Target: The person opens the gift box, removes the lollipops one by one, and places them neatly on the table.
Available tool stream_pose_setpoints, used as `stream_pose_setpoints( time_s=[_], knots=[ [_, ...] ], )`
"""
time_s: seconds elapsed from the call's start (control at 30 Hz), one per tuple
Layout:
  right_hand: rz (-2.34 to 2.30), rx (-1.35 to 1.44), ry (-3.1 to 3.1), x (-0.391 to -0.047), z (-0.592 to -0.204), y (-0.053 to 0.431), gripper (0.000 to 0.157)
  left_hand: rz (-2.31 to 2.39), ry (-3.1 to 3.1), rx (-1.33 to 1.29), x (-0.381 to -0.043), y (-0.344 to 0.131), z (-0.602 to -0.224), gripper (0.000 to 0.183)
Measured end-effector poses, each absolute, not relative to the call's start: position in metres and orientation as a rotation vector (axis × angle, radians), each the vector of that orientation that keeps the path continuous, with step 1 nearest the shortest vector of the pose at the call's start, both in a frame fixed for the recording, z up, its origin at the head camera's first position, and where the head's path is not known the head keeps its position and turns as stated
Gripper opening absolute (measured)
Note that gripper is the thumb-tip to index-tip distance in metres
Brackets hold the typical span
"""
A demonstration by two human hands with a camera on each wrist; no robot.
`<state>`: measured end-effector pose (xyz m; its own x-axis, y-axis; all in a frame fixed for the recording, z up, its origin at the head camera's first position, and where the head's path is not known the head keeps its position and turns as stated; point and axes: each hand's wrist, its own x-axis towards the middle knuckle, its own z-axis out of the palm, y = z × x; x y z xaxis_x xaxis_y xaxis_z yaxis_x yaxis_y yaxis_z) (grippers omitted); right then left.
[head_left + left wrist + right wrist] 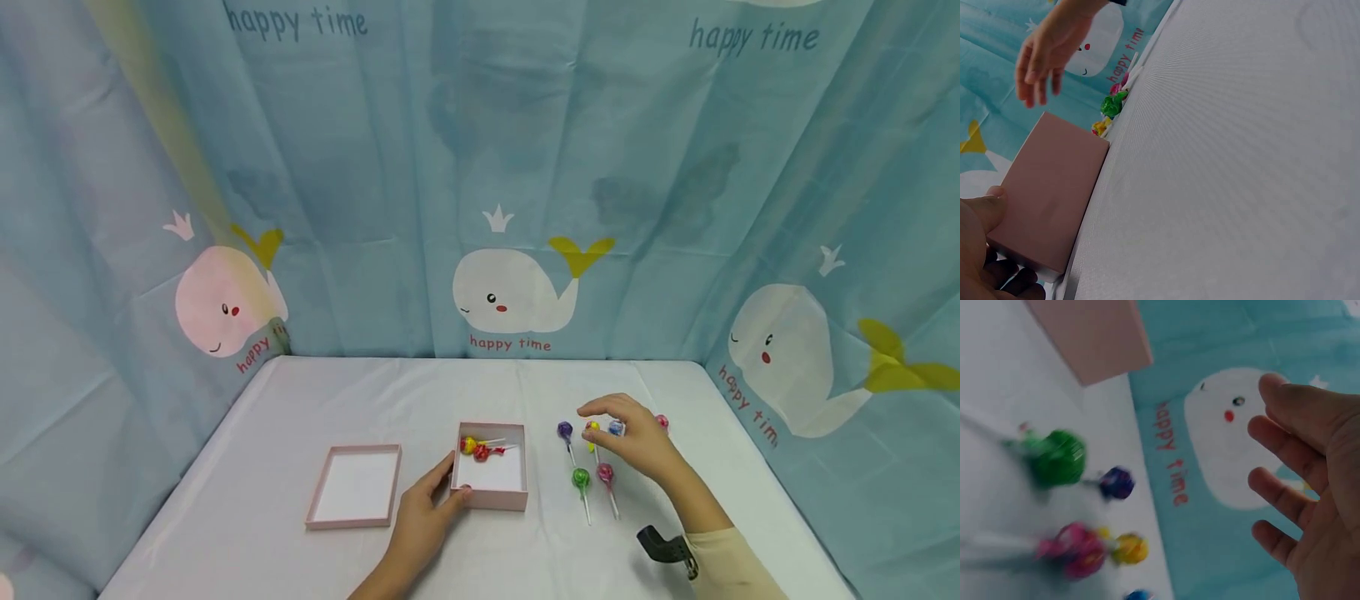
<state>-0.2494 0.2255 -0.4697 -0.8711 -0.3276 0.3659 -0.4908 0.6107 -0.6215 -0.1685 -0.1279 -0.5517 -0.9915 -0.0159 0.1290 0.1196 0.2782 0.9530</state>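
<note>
An open pink box (490,498) with a white inside stands on the table. My left hand (424,514) grips its near left corner, thumb on the front wall and fingers along the left side. Inside lie a yellow lollipop (468,445) and a red lollipop (482,452). My right hand (637,437) hovers over the lollipops at the right, its fingers apart and holding nothing. Below and beside it lie a purple lollipop (565,430), a green lollipop (581,478) and a pink lollipop (605,473). A yellow lollipop (1130,549) and a blue lollipop (616,427) are partly hidden.
A shallow pink lid (353,524) lies left of the box, white inside facing up. Another pink lollipop (662,422) shows behind the right hand. Blue curtain (510,167) with whale prints surrounds the white-covered table (225,533). A black device (663,547) sits at the right wrist.
</note>
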Motion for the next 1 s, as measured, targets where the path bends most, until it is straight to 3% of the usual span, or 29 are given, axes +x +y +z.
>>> stream_pose_setpoints(
  time_s=[0.23,0.5,1.0],
  knots=[
    [1.019,1.087,-2.623,-0.273,-0.437,0.189,0.033,-1.829,-2.41,-0.092,-0.167,-0.127,-0.551,0.068],
    [0.921,1.354,-2.691,-0.299,-0.418,0.142,0.027,-1.805,-2.414,-0.106,-0.168,-0.128,-0.552,0.067],
    [0.737,1.559,-2.97,-0.326,-0.444,0.083,0.024,-1.82,-2.41,-0.118,-0.167,-0.129,-0.553,0.067]
  ],
)
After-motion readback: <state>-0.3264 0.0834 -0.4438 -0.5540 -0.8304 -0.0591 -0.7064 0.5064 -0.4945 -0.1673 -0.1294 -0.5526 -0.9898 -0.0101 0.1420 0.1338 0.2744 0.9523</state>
